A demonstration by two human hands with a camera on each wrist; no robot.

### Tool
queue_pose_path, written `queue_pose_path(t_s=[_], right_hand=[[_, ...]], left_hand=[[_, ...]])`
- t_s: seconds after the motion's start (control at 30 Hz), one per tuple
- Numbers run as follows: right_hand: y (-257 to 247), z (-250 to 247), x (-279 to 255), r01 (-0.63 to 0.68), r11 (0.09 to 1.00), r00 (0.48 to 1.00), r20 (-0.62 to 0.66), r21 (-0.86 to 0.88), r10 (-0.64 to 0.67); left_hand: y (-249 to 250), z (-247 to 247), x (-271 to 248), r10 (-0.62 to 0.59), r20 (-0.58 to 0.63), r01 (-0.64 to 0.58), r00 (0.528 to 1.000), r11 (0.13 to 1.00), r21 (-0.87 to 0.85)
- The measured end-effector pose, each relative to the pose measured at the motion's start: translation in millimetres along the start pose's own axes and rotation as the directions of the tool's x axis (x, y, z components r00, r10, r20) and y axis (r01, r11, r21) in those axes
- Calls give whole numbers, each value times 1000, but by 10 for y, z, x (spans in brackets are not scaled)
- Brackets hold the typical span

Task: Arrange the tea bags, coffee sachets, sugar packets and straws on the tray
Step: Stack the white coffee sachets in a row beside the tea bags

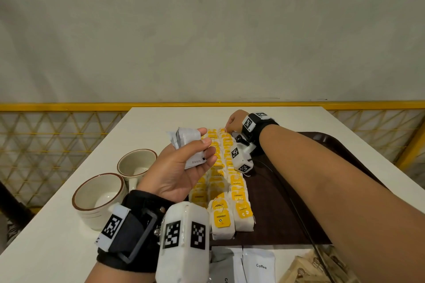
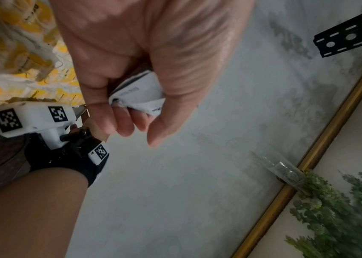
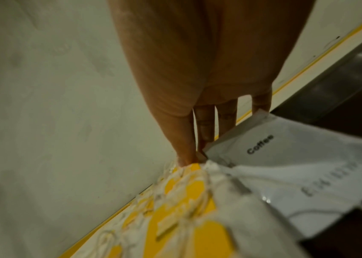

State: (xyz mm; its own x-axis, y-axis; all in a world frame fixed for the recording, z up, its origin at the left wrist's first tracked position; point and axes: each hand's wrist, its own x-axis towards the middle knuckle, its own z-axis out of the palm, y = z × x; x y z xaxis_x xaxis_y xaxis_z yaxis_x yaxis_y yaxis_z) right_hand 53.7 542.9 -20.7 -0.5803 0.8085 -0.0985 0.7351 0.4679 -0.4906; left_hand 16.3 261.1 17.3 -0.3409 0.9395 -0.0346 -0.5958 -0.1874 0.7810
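Gripping a bunch of white coffee sachets (image 1: 187, 147), the left hand (image 1: 181, 167) hovers over the tea bags (image 1: 226, 190) rowed on the brown tray (image 1: 287, 213); the right hand (image 1: 234, 120) pinches the farthest bag. Two cups (image 1: 101, 195) stand left of the left hand on the bench (image 1: 57, 248); more sachets (image 1: 258, 264) lie beneath the wrists.

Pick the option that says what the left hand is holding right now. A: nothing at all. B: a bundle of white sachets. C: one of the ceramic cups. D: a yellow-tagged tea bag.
B: the left hand is raised over the rows of tea bags, its thumb and fingers curled round a bundle of white sachets; both cups stand untouched on the table.
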Motion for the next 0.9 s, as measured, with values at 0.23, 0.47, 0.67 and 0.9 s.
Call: queue_pose_path(t_s=[0.23,0.47,0.67,0.9], right_hand=[[-80,-48,-33,86,996,996,-21,-20,-86],[-101,-55,-62,166,982,985,54,-87,-162],[-80,-37,-30,159,980,986,60,-119,-153],[-34,-104,-7,165,967,985,73,-196,-154]], left_hand=[[4,-5,-3,4,-4,-4,1000,1000,-5],[-22,14,1,2,-13,-2,1000,1000,5],[-21,14,8,0,-15,0,1000,1000,2],[-36,15,15,1,-22,-1,1000,1000,10]])
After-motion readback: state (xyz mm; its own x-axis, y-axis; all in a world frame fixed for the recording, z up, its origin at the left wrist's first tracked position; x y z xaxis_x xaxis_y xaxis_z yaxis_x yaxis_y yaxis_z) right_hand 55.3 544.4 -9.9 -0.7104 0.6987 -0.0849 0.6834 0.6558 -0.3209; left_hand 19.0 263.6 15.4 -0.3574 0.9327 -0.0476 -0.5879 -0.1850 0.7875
